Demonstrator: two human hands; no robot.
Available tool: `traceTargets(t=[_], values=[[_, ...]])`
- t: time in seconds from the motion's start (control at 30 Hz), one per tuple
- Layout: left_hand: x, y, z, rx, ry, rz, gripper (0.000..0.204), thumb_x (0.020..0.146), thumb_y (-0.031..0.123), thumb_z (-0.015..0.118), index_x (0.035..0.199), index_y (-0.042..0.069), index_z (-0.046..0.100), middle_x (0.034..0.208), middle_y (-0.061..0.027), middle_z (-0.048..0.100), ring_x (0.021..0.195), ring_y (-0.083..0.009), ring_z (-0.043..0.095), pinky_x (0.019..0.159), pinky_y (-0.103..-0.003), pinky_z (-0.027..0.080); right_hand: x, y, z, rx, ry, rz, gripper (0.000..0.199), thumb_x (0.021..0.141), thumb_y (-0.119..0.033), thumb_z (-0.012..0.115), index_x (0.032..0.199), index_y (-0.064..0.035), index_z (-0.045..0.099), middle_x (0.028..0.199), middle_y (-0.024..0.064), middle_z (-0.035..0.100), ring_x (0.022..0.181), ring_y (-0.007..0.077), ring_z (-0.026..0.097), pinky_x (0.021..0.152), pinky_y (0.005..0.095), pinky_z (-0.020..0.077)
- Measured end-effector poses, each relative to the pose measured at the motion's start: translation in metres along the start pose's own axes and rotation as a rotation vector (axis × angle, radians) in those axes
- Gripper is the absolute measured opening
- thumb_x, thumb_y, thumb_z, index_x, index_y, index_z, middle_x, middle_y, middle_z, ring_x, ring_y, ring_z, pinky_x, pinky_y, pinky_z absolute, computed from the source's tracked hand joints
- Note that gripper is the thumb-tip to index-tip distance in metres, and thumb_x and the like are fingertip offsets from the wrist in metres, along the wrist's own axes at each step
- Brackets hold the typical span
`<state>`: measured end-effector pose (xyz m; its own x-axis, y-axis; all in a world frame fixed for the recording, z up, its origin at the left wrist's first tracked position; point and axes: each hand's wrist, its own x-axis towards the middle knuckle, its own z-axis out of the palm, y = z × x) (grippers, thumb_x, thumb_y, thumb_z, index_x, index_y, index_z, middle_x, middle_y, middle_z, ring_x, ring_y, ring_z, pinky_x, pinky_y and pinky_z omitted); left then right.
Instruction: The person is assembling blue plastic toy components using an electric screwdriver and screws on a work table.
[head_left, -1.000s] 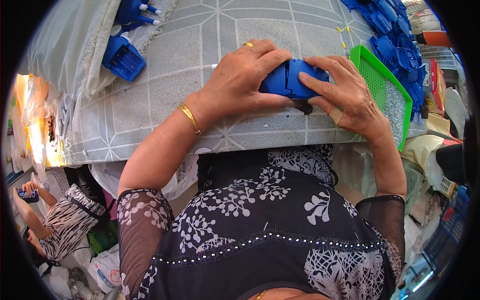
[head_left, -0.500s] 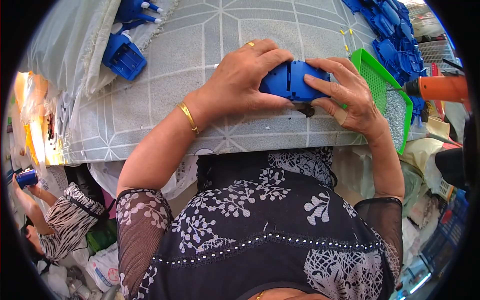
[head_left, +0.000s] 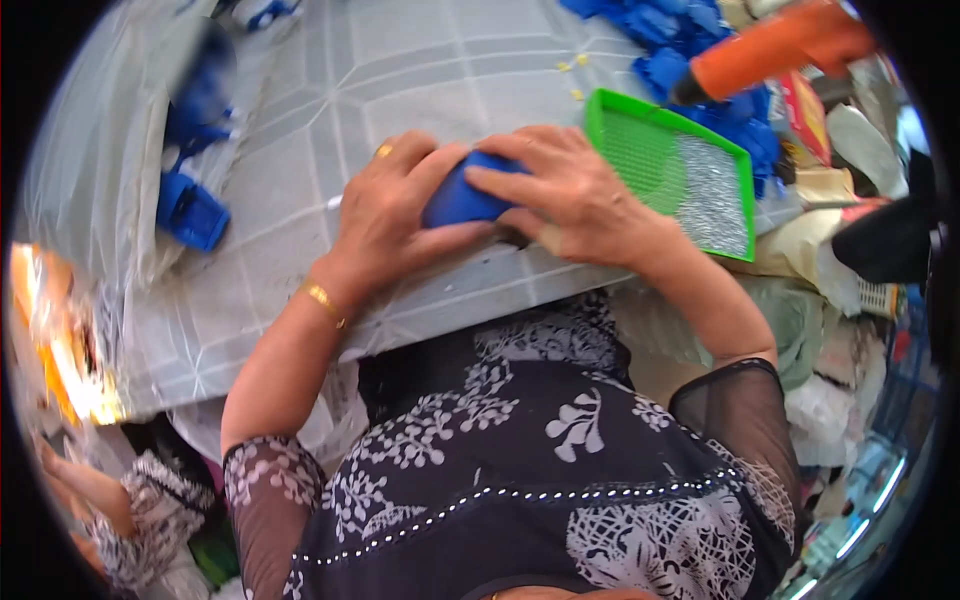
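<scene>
Both hands grip one blue plastic part (head_left: 462, 198): left hand (head_left: 395, 215) cradling, right hand (head_left: 570, 195) pressing on top. Keep it braced against the bench (head_left: 330, 110).

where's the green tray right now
In the head view the green tray lies on the grey table, just to the right of the right hand, with loose blue plastic parts behind it.

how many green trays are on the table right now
1: the green tray sits on the table just beyond the right hand. Clutter at the right may hide others.
</scene>
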<state>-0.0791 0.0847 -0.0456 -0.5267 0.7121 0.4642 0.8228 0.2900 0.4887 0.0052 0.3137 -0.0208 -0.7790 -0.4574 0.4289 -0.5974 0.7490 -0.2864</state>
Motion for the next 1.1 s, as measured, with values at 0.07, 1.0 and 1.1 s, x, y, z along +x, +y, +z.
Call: traceTargets(t=[0.07, 1.0, 1.1], values=[[-0.001, 0.003, -0.001, 0.002, -0.015, -0.013, 0.064, 0.07, 0.038, 0.089, 0.121, 0.007, 0.068, 0.109, -0.0138, 0.063, 0.098, -0.0356, 0.064, 0.083, -0.046, 0.055, -0.005, -0.004, -0.011, -0.026, 0.166, -0.019, 0.045, 0.079, -0.012, 0.076, 0.123, -0.0125, 0.068, 0.119, 0.011, 0.067, 0.109, 0.0328, 0.064, 0.096, 0.0454, 0.0482], [0.001, -0.003, 0.006, -0.049, -0.057, 0.028, 0.067, 0.068, 0.035, 0.091, 0.124, 0.007, 0.07, 0.113, -0.0138, 0.067, 0.1, -0.0335, 0.067, 0.086, -0.042, 0.056, 0.049, 0.118, -0.104, 0.866, 0.88, 0.4, 0.034, 0.09, -0.019, 0.072, 0.116, -0.0039, 0.056, 0.089, 0.0064, 0.061, 0.069, 0.0191, 0.064, 0.062, 0.0323, 0.0535], [0.001, -0.004, 0.005, -0.047, -0.057, 0.028, 0.066, 0.068, 0.035, 0.091, 0.123, 0.006, 0.07, 0.113, -0.0137, 0.067, 0.1, -0.0332, 0.067, 0.085, -0.042, 0.056, 0.037, 0.071, -0.092, 0.976, 0.917, 0.503, 0.025, 0.09, -0.014, 0.072, 0.107, -0.0068, 0.055, 0.076, 0.0045, 0.056, 0.06, 0.0161, 0.059, 0.057, 0.0312, 0.0494]])
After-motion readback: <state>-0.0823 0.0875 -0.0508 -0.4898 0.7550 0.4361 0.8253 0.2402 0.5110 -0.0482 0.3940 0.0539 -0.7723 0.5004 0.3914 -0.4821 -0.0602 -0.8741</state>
